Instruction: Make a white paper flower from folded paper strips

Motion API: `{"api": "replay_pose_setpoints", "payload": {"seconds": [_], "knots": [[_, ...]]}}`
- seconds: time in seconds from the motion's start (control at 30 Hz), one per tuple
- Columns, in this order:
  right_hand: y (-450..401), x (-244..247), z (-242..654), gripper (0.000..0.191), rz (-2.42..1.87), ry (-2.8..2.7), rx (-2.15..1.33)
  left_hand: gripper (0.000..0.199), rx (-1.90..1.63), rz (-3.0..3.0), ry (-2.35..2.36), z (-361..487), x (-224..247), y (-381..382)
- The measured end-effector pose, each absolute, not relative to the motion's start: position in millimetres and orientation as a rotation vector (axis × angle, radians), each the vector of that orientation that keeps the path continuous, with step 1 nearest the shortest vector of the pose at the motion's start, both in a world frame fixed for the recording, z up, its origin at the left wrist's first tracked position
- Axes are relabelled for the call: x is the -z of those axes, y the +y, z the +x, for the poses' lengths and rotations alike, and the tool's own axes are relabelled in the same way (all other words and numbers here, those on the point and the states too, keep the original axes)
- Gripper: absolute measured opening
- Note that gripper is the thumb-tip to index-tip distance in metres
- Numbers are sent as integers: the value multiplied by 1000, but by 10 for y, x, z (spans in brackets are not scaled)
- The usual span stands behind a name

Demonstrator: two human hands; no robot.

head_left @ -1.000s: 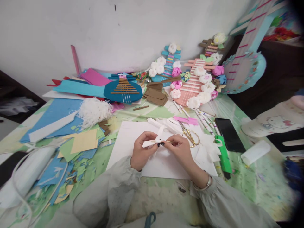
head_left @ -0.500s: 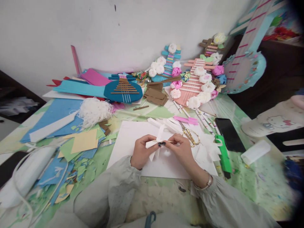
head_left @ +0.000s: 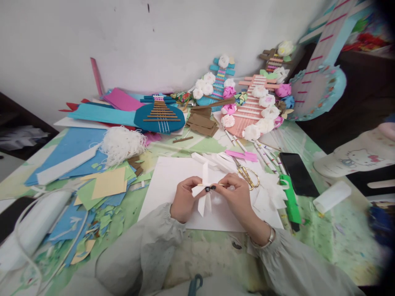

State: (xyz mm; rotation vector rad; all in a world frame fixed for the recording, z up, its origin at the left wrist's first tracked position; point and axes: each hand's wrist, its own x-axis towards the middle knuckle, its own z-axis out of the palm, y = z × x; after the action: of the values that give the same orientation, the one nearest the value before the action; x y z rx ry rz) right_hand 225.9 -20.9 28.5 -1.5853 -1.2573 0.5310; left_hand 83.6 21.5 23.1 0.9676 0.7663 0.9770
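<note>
Both hands meet over a white sheet (head_left: 165, 181) lying on the table. Between them is a white paper strip (head_left: 205, 172), with folded ends pointing up, down and toward the left. My left hand (head_left: 186, 199) is closed, pinching the strip where its parts cross. My right hand (head_left: 236, 196) is pinched too, its thumb and fingertips at the same crossing on a thin, pale, stick-like piece that joins the paper. The fingers hide part of the crossing. Just beyond the right hand lie gold-handled scissors (head_left: 253, 179), and white paper petals (head_left: 268, 195) rest beside it.
Coloured paper (head_left: 111, 183) and scraps cover the left side, near a heap of white string (head_left: 123, 144). Paper-decorated lute shapes (head_left: 160, 117) line the back. On the right are markers (head_left: 265, 158), a phone (head_left: 298, 174), a green cutter (head_left: 290, 201) and a tumbler (head_left: 354, 152).
The paper has turned slightly in my fingers; its lower ends now hang further down and spread more. Both hands stay nearly in place, still pinching.
</note>
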Motion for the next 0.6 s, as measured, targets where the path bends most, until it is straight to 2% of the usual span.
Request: {"api": "replay_pose_setpoints", "payload": {"seconds": [0.27, 0.6], "knots": [[-204, -262, 2263, 30, -1598, -1325, -449, 30, -962, 846, 779, 853, -254, 178], [-177, -279, 2364, 32, -1656, -1657, -331, 30, -780, 816, 659, 771, -227, 320]]}}
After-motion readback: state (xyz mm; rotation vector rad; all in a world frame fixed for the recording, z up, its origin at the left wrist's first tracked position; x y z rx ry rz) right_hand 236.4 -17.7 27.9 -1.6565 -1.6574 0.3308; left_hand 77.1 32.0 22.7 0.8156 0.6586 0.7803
